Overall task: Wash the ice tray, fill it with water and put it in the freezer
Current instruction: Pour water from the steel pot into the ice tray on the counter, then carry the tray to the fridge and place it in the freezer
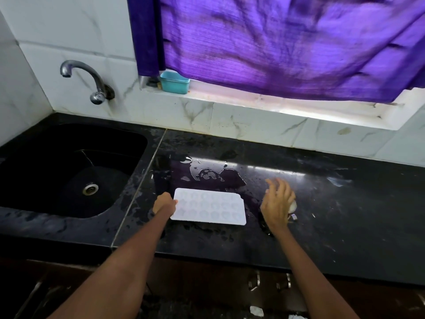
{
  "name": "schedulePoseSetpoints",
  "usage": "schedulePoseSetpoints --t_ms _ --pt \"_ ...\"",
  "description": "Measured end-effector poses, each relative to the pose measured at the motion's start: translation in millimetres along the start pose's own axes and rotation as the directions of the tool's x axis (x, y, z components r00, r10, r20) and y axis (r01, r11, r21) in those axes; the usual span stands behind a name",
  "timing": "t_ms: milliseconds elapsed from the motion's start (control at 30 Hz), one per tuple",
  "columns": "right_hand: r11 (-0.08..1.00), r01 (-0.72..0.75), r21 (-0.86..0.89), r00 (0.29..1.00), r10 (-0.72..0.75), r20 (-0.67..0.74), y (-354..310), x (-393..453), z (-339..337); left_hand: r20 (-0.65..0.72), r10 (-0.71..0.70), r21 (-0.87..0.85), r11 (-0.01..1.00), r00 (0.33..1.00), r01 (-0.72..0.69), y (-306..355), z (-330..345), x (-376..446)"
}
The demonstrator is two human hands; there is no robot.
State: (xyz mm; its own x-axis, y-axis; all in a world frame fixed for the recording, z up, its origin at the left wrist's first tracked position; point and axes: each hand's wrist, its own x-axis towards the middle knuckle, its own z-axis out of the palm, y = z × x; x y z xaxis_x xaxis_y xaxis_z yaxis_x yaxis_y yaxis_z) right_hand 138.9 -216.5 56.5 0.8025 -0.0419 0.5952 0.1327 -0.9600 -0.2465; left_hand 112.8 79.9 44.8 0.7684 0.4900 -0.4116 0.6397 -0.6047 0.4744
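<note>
We saw the sink (69, 171) and tap (87, 81) at left. Our left hand (163, 202) gripped the left edge of the white ice tray (208, 207), which lay flat on the wet black counter (345, 203), right of the sink. Our right hand (277, 203) hovered right of the tray, fingers spread loosely, holding nothing, above a small pale object (292, 207), possibly soap.

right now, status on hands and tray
Left hand grips ice tray edge, flat on wet counter. Right hand open, beside it. Sink unobstructed.
</note>
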Motion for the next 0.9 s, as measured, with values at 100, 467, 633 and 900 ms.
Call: schedulePoseSetpoints --t_ms 100,467,633,900 --pt "0.975 0.185 0.123 0.951 -0.209 0.227 -13.5 2.0 9.4 0.001 -0.007 -0.013 1.0 1.0 0.007 -1.0 0.8 2.4" --pt "0.979 -0.199 0.035 0.794 0.14 0.591 -22.2 -28.5 40.2 0.015 -0.007 -0.082 0.997 1.0 0.008 -6.6 4.1 12.8" --pt "0.838 -0.517 0.176 0.743 0.338 0.577 -23.9 -26.1 48.0 0.034 0.004 -0.093 0.996 0.999 -0.001 -11.1 5.3 17.6" --pt "0.474 -0.824 0.31 0.548 0.529 0.648 -22.7 -26.0 62.7 0.016 -0.009 -0.144 0.99 1.0 0.011 -13.1 11.1 17.7"
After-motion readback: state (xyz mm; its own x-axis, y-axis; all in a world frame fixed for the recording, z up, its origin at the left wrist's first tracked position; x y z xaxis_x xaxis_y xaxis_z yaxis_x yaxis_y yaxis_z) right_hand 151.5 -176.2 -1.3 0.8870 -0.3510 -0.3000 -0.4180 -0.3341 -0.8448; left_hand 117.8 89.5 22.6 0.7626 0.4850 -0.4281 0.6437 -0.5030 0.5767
